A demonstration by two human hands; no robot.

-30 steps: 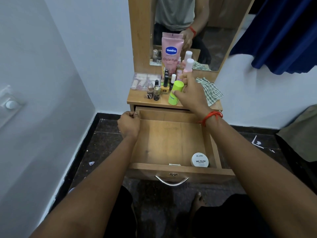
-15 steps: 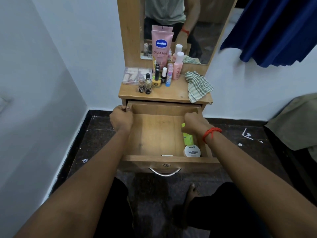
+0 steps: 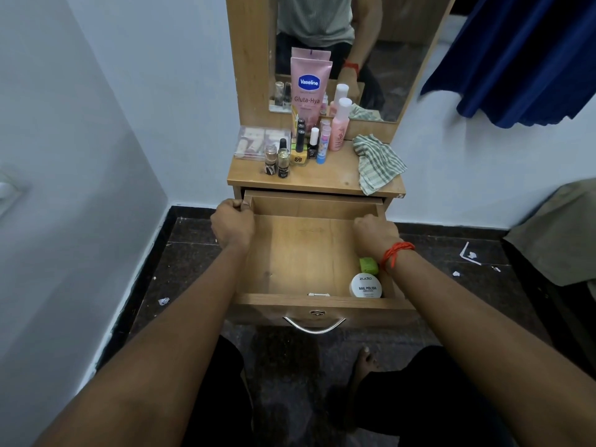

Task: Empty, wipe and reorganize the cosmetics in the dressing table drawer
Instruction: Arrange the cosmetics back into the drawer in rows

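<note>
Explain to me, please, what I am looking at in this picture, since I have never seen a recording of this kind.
There is no machine here: a person wears a wide-angle camera on the head, looking forward and down, so both forearms are their own. The left hand grips the left wall of the open drawer near its back. The right hand is curled at the drawer's right side; whether it holds anything is hidden. Inside lie a green bottle and a white nail polish jar. On the dressing table top are a pink Vaseline tube, small nail polish bottles and a striped cloth.
</note>
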